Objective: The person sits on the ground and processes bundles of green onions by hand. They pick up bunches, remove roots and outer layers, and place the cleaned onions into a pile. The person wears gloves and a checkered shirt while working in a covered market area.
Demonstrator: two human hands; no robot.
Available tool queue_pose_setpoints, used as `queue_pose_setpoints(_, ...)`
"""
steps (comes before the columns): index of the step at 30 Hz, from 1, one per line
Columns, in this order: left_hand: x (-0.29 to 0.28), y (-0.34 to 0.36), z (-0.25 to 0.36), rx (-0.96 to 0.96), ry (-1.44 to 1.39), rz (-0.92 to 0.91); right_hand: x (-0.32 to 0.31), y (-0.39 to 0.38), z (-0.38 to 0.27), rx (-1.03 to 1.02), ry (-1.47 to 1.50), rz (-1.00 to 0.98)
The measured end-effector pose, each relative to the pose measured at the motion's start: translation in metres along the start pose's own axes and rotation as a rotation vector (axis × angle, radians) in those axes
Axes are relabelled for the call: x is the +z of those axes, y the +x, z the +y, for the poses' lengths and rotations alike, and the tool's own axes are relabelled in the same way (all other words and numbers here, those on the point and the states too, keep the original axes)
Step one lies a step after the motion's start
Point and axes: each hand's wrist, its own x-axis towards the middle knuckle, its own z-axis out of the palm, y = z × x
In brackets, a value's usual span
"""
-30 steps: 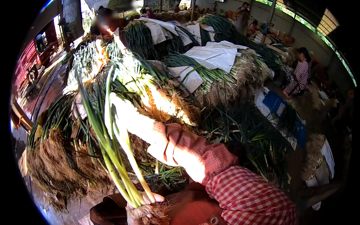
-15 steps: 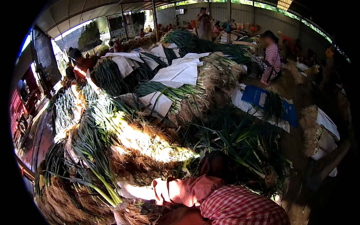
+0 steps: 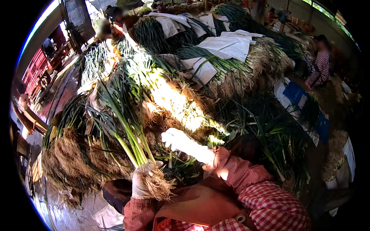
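My left hand (image 3: 142, 184), in a pale glove, is closed round the root end of several long green onions (image 3: 133, 144). Their brown roots hang over its right side, and the green leaves point up and away. My right hand (image 3: 178, 139), in a white glove washed out by sunlight, is stretched forward and left above the near edge of the heap. Its fingers look slightly apart, with nothing seen in them. Beside it lies a sunlit row of green onions (image 3: 175, 96), roots toward me.
More rooty bunches (image 3: 73, 154) hang at the left. White sheets (image 3: 227, 44) cover part of the far heap. Loose dark green onions (image 3: 266, 134) lie to the right, near a blue sack (image 3: 295, 94). A person in checked clothing (image 3: 320, 67) sits at the far right.
My right hand has moved up and right, away from the green onions. My left hand, low at the edge before, now shows fully with the roots raised. The view has turned left and down.
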Motion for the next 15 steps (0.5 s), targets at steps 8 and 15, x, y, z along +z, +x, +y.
queue_pose_setpoints(8, -0.031, 0.02, -0.017, -0.019, -0.02, 0.048, 0.056, 0.004, 0.06, -0.465, -0.985, 0.076)
queue_pose_setpoints(15, -0.03, 0.004, -0.006, 0.109, 0.261, 0.131, 0.092, 0.051, 0.002, -0.511, -1.867, -0.16)
